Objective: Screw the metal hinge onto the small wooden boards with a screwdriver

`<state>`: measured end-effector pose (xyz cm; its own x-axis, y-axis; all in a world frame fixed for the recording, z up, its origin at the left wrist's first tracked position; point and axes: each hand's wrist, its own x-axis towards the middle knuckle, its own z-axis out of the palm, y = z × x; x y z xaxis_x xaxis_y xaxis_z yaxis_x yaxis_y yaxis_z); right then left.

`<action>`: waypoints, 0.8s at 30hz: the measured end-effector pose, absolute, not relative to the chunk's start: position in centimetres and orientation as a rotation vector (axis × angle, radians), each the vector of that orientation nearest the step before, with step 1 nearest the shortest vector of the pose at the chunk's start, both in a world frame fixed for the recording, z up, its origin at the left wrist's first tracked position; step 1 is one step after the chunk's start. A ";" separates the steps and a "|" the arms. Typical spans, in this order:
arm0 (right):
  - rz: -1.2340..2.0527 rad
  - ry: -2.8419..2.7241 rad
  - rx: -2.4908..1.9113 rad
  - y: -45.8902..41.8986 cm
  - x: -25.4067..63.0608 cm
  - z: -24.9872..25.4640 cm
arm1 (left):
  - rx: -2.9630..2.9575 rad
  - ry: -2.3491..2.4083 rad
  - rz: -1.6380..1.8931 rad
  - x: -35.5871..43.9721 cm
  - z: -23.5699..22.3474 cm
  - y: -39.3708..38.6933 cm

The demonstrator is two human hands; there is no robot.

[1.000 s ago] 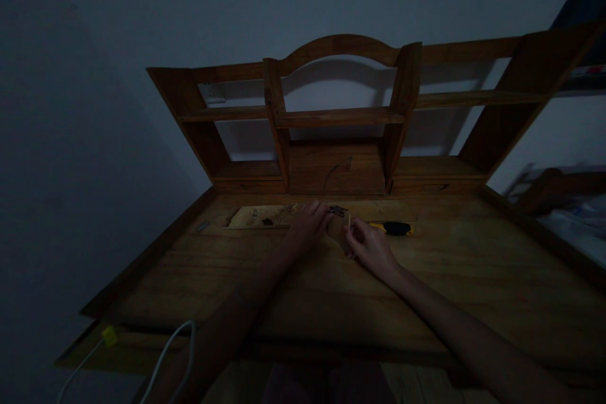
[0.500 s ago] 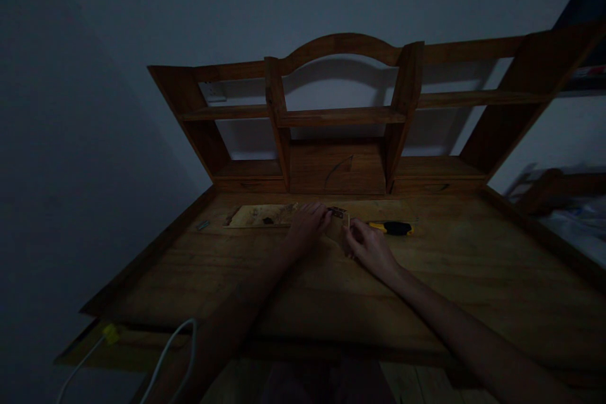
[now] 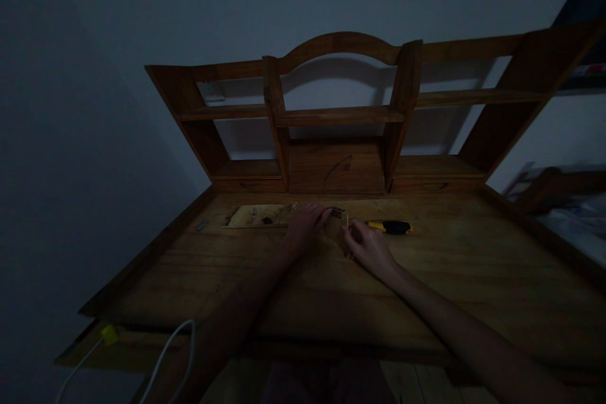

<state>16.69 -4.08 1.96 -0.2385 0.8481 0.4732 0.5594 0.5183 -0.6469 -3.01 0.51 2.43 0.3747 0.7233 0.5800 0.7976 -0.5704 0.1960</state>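
Note:
Over the middle of the desk, a small brown piece with dark printing (image 3: 336, 227), which looks like cardboard, sits between my two hands. My left hand (image 3: 304, 227) has its fingers closed on the left edge of it. On the right edge, the thumb and fingers of my right hand (image 3: 372, 247) pinch it. A yellow and black utility knife (image 3: 396, 227) lies just beyond my right hand, its front end partly hidden. Left of my left hand lies a flat pale strip with dark stains (image 3: 250, 216). The dim light hides fine detail.
A wooden desk (image 3: 454, 278) carries a shelf unit (image 3: 341, 117) along its back. A small metallic piece (image 3: 201, 225) lies at the left. A white cable (image 3: 165, 353) and a yellow tag (image 3: 109, 334) are at the front left edge.
The printed piece has tilted slightly, so more of its face shows between my hands. Both hands keep their grip and have barely moved. The view has shifted a little.

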 end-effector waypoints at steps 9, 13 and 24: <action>0.450 -1.906 -1.161 -3.9 16.7 1.6 | -2.568 -1.358 -0.963 -3.2 2.7 0.2; 0.449 -1.909 -1.167 -4.0 16.7 1.6 | -2.595 -1.381 -0.926 -3.2 2.5 0.4; 0.471 -1.912 -1.165 -4.1 16.8 1.9 | -2.548 -1.395 -0.878 -3.0 3.0 0.0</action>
